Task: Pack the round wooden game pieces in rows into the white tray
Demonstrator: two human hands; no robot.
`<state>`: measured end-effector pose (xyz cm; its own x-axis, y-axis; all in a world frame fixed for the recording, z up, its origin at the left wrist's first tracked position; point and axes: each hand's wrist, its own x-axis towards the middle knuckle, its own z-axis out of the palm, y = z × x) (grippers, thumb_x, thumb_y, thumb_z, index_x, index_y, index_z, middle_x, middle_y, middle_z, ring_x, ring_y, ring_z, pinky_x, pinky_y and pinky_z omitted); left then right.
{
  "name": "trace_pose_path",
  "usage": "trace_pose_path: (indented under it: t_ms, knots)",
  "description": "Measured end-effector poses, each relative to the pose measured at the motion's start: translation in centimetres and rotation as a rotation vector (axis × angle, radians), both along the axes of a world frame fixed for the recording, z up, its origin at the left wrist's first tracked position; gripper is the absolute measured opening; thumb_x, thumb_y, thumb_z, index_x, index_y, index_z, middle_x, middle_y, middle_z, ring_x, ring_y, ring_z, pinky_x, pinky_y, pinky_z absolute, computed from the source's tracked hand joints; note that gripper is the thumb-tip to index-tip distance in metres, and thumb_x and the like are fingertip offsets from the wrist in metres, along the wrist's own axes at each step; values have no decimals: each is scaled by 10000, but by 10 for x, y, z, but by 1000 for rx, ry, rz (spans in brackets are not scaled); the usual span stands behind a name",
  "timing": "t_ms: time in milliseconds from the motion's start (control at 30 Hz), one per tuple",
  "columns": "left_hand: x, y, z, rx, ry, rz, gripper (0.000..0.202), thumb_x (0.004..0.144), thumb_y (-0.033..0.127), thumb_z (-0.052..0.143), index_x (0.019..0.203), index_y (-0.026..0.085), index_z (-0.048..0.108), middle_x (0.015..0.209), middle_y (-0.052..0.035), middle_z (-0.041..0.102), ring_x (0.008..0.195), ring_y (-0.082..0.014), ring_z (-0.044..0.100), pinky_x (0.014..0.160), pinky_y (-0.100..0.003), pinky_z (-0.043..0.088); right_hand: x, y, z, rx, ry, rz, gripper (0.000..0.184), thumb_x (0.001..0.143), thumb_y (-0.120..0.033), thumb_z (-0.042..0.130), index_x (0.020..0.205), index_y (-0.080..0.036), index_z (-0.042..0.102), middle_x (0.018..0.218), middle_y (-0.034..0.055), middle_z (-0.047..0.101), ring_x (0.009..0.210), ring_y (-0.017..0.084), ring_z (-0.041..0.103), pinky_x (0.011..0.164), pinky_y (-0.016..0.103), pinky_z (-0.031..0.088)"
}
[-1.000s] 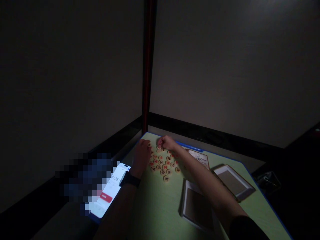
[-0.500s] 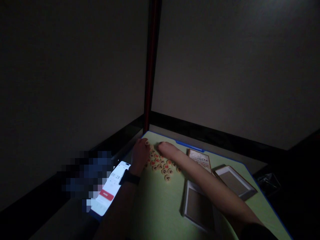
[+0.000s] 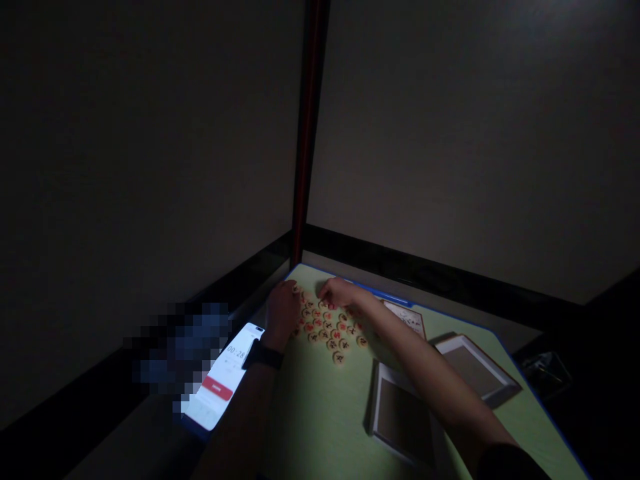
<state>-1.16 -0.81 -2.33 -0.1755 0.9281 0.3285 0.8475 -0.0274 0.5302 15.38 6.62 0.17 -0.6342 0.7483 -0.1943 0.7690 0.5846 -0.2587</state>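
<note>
Round wooden xiangqi pieces (image 3: 327, 325) with red and black characters lie in a loose group on the green tabletop (image 3: 320, 413). My left hand (image 3: 283, 308), with a dark band on its wrist, is at the left edge of the group. Its fingers are curled, and one xiangqi piece (image 3: 295, 289) shows at the fingertips. At the far side of the group, my right hand (image 3: 338, 292) is closed with its fingertips pointing down, just above a piece. What it may hold is hidden. The right forearm reaches across the table.
Two shallow open box halves (image 3: 400, 413) (image 3: 473, 367) lie at the right. A box lid or card with writing (image 3: 407, 319) is partly behind my right forearm. Left of the table, a lit phone (image 3: 223, 380) shows a timer. Walls meet behind the table.
The view has shifted slightly. My right hand has turned so its fingertips point down at the pieces. My left hand stays at the left edge with a piece at its fingertips.
</note>
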Motion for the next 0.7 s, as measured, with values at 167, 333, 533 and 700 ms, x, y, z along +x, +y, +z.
trace_pose_path:
  t_ms: [167, 333, 533, 700]
  knots:
    - [-3, 3, -2, -8, -8, 42, 325, 887, 118, 531, 1173, 102, 683, 1138, -145, 717, 1069, -233, 665, 958, -311, 484, -17, -2, 4, 151, 51, 67, 394, 755, -20, 610, 1095, -164, 746, 1110, 110, 724, 1053, 220, 658, 904, 268, 472]
    - [-3, 4, -8, 32, -30, 9, 308, 896, 132, 511, 1144, 110, 692, 1125, -145, 722, 1050, -232, 669, 934, -321, 492, -35, -11, -5, 244, -21, 153, 351, 858, -78, 533, 1111, -203, 742, 1130, 114, 713, 1047, 229, 657, 887, 282, 469]
    - [-2, 4, -5, 24, -31, 11, 320, 894, 117, 499, 1149, 94, 692, 1116, -152, 723, 1053, -233, 668, 953, -319, 486, -23, -3, -6, 208, 33, 104, 345, 799, -27, 551, 1044, -164, 752, 1011, 88, 755, 966, 201, 676, 842, 242, 464]
    - [-2, 4, -3, 12, -42, 11, 320, 902, 132, 505, 1162, 101, 688, 1144, -144, 715, 1068, -223, 664, 965, -309, 484, -7, 11, -9, 138, 74, 24, 394, 727, 27, 593, 1048, -146, 741, 905, 32, 769, 824, 142, 697, 718, 187, 474]
